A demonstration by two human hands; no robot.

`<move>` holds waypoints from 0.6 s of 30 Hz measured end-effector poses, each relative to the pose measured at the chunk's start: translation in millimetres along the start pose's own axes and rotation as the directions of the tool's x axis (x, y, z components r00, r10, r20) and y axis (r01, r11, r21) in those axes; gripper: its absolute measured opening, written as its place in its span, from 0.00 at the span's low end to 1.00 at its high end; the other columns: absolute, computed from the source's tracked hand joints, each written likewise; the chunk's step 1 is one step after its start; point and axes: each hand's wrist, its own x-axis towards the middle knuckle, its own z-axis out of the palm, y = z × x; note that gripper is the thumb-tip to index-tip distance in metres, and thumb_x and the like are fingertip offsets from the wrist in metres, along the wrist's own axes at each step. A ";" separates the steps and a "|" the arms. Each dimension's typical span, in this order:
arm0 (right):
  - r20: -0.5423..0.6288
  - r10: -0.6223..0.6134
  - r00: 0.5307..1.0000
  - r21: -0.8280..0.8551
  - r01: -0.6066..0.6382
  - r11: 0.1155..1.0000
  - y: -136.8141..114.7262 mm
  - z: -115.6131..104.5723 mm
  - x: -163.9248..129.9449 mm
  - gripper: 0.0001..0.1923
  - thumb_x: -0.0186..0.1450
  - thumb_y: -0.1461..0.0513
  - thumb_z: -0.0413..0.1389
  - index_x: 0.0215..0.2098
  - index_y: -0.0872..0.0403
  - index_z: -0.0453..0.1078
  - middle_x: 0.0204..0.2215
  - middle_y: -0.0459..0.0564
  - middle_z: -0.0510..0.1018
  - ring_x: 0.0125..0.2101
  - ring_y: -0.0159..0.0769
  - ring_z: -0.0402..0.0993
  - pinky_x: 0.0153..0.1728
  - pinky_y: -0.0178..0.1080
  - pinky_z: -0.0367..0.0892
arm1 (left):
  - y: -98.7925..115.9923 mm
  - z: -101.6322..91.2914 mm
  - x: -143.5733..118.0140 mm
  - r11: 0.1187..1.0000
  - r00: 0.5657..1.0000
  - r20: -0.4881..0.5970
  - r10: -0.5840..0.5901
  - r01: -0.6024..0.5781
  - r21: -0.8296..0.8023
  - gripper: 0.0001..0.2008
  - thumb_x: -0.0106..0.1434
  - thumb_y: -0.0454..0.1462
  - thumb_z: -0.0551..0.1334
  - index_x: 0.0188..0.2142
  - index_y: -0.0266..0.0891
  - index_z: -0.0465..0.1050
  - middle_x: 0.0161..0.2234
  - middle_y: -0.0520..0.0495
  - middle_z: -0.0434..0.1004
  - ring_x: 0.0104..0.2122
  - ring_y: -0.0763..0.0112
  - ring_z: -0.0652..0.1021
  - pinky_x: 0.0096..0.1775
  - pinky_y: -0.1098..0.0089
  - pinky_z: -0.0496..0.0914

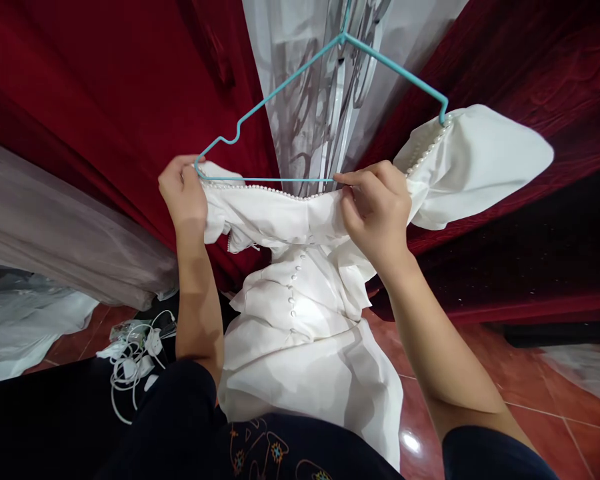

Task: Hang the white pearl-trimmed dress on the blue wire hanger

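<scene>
A white dress (305,313) with a pearl-trimmed neckline and a row of buttons hangs from a teal wire hanger (300,67). My left hand (183,193) grips the dress's shoulder at the hanger's left end. My right hand (377,207) pinches the neckline against the hanger's bottom bar near its middle. The dress's puffed right sleeve (475,167) sits over the hanger's right end. Its skirt falls down toward my lap.
Dark red curtains (105,87) hang on both sides of a sheer white curtain (320,100). White cables and chargers (133,353) lie on the red tiled floor (540,400) at the lower left, beside grey and white fabric (45,247).
</scene>
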 end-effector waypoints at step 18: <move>0.091 0.028 0.995 -0.030 -0.025 0.999 -17.3 -7.0 -6.7 0.16 0.73 0.61 0.54 0.56 0.46 0.77 0.45 0.52 0.81 0.47 0.44 0.78 0.53 0.54 0.72 | 80.2 51.1 -61.1 0.886 0.729 0.537 0.424 -0.458 -0.078 0.12 0.74 0.33 0.60 0.48 0.44 0.83 0.47 0.48 0.87 0.47 0.58 0.82 0.57 0.55 0.71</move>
